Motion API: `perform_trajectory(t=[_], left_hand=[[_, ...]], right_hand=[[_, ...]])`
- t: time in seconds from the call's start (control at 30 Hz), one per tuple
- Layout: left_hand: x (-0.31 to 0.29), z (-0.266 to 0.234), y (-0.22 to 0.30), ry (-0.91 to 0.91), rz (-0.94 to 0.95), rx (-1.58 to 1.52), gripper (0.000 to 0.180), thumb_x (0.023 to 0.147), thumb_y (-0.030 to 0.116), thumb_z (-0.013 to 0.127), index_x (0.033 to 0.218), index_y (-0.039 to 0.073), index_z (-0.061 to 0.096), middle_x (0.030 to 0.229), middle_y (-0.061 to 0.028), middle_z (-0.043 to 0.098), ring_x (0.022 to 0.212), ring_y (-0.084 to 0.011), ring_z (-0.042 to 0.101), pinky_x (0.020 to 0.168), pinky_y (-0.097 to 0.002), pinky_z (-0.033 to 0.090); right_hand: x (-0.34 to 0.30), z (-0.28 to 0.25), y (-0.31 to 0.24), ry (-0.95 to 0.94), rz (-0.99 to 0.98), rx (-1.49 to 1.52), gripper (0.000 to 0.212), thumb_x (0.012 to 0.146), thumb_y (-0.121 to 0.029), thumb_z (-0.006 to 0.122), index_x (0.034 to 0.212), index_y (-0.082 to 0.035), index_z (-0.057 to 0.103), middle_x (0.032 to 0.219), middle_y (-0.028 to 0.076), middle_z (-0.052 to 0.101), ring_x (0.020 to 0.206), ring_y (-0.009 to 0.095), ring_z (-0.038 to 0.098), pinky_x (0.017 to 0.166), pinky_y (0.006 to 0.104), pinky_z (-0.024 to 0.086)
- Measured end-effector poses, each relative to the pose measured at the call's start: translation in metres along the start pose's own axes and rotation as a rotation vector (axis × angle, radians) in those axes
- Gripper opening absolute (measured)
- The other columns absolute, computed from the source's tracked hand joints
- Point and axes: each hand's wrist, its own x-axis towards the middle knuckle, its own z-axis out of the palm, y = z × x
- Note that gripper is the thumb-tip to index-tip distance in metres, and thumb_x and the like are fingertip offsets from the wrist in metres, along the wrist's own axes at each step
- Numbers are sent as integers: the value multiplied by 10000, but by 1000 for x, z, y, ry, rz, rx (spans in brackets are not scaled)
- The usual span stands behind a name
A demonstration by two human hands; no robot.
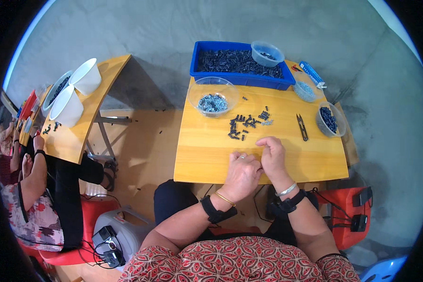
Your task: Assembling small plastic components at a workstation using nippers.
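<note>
My left hand [242,175] is closed above the front part of the yellow wooden table [197,160], its fingers curled with the knuckles up. My right hand [274,159] meets it, thumb and fingers bent inward at the left fingertips. Whatever lies between the fingers is too small or hidden to make out. Just beyond the hands is a loose scatter of small black plastic parts [233,127], with a little heap of tiny silvery pieces [267,123] beside it. Black thread snips [302,128] lie to the right of the heap.
A blue tray [242,83] of black parts spans the table's back, a clear tub [268,52] on it. More tubs hold silvery pieces [212,102], pale blue pieces [305,89] and black parts [329,118]. A blue box [312,74] lies back right. At left, another person sits by a table [109,77].
</note>
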Motion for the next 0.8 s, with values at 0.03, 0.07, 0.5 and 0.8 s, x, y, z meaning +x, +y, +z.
perform_trajectory(t=[0.03,0.07,0.5,0.8], left_hand=[[0,1,1,20,2,-5,101,630,46,600,574,71,520,643,-70,516,652,-254,504,723,-375,345],[0,1,2,19,6,-2,101,630,46,600,574,71,520,643,-70,516,652,-254,504,723,-375,345],[1,4,-3,-37,5,-70,107,604,11,588,567,74,510,613,-84,522,639,-272,507,720,-375,348],[4,1,0,26,21,-14,115,585,21,599,540,78,510,541,-87,512,592,-272,501,675,-361,343]], right_hand=[[0,0,1,29,47,45,167,621,74,443,671,-46,547,659,109,564,690,301,515,619,382,402],[-2,-1,3,33,47,48,167,621,74,443,671,-46,547,659,109,564,690,301,515,619,382,402],[-4,-3,6,-81,-74,-117,93,598,-21,484,522,-62,448,566,102,470,614,311,455,566,417,358],[-3,-3,5,-116,-83,-228,100,622,-38,509,531,-50,469,599,103,478,655,312,460,581,431,356]])
